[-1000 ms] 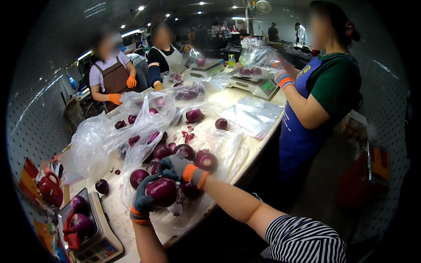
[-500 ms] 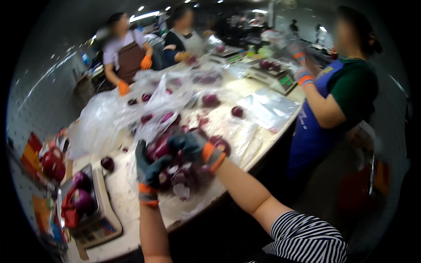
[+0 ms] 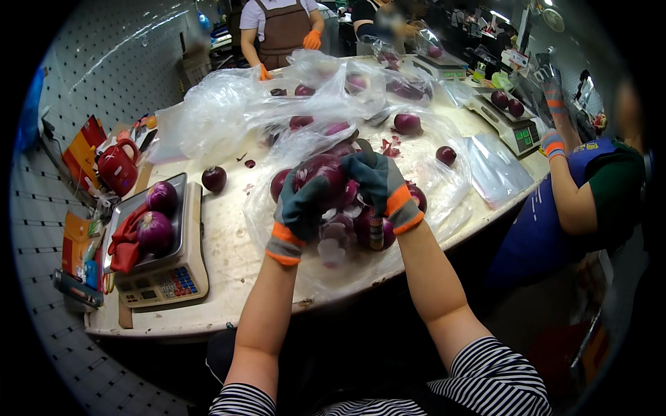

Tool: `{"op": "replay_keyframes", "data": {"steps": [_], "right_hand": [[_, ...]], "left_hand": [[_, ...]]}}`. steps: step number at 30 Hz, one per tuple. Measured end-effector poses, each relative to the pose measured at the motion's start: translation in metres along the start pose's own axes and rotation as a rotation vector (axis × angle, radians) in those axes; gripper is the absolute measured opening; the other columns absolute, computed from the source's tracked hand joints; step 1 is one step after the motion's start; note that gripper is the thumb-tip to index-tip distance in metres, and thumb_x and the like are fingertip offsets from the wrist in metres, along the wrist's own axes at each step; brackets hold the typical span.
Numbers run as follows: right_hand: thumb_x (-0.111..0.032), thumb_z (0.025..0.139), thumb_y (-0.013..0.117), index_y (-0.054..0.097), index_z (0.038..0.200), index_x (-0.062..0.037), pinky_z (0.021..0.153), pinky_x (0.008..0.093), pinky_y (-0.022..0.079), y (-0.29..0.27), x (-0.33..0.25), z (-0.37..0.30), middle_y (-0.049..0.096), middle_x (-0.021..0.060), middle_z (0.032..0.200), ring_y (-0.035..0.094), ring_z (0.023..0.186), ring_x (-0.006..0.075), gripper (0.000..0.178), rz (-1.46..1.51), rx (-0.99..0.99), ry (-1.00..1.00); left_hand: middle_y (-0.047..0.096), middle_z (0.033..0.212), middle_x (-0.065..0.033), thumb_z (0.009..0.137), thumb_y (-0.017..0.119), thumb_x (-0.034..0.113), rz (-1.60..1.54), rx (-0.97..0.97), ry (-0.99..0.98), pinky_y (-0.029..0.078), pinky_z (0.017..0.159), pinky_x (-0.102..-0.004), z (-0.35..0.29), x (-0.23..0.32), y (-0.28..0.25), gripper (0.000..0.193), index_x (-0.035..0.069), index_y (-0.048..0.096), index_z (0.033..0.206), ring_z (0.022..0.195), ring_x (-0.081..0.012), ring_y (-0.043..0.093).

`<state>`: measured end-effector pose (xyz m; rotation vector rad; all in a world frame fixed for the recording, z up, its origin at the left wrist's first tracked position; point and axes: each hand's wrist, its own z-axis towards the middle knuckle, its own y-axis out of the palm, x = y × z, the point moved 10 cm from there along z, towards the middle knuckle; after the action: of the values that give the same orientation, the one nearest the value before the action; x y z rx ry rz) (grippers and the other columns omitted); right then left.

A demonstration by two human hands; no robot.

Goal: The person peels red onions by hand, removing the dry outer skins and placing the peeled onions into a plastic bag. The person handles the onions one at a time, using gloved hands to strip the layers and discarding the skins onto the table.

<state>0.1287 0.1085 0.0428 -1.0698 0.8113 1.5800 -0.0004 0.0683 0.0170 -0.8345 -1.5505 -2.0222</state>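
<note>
My gloved left hand (image 3: pixel 303 202) is wrapped round a large red onion (image 3: pixel 320 175), held up over the table in front of me. At the onion's right side my gloved right hand (image 3: pixel 372 182) has its fingers curled in against it. Whatever those fingers pinch is hidden. Below and behind both hands lie more red onions (image 3: pixel 416 197) on clear plastic sheeting, with loose pale-purple skins (image 3: pixel 336 236) among them. One loose red onion (image 3: pixel 214 179) sits to the left of my hands.
At left stands a scale (image 3: pixel 163 276) bearing two red onions and a red cloth; a red jug (image 3: pixel 117 168) is behind it. Clear plastic bags (image 3: pixel 229 114) cover the table's far part. Flat bags (image 3: pixel 497 170) and another scale (image 3: pixel 510 127) lie right. Co-workers stand around.
My view has swung, so the table shows more squarely. My left hand has come up round a red onion, and my right hand has drawn in beside it.
</note>
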Motion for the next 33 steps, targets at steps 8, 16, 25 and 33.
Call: {"op": "replay_keyframes", "data": {"steps": [8,16,25,33], "right_hand": [[-0.034,0.092,0.050,0.048,0.126,-0.0055,0.082,0.0335,0.046,0.034,-0.062,-0.019,0.059,0.0155,0.110,0.058,0.096,0.0274,0.044,-0.845,-0.133,-0.395],[-0.013,0.082,0.056,0.046,0.130,-0.0150,0.064,0.0396,0.050,0.056,-0.067,-0.028,0.060,0.0126,0.097,0.060,0.079,0.0316,0.049,-1.122,-0.221,-0.276],[-0.007,0.078,0.056,0.042,0.133,-0.0189,0.064,0.0407,0.051,0.056,-0.067,-0.026,0.060,0.0121,0.100,0.061,0.079,0.0327,0.059,-1.158,-0.126,-0.191],[-0.008,0.079,0.053,0.040,0.134,-0.0196,0.067,0.0424,0.050,0.038,-0.047,-0.024,0.061,0.0131,0.099,0.060,0.082,0.0341,0.058,-0.991,0.026,-0.071]], "left_hand": [[0.059,0.106,-0.0103,0.080,0.066,0.013,0.341,0.154,0.176,0.051,0.083,-0.0318,0.006,0.023,-0.032,0.039,-0.001,0.054,0.114,0.093,-0.0201,0.061],[0.058,0.105,-0.0141,0.066,0.078,0.011,0.289,0.267,0.161,0.055,0.077,-0.0312,0.000,0.027,-0.037,0.067,-0.003,0.041,0.119,0.092,-0.0206,0.061],[0.059,0.103,-0.0132,0.065,0.078,0.009,0.312,0.236,0.188,0.055,0.076,-0.0316,-0.004,0.031,-0.024,0.065,-0.004,0.043,0.118,0.088,-0.0209,0.062],[0.062,0.099,-0.0127,0.065,0.077,0.013,0.685,-0.010,0.460,0.054,0.077,-0.0308,-0.013,0.053,0.010,0.055,-0.006,0.051,0.110,0.085,-0.0194,0.063]]}}
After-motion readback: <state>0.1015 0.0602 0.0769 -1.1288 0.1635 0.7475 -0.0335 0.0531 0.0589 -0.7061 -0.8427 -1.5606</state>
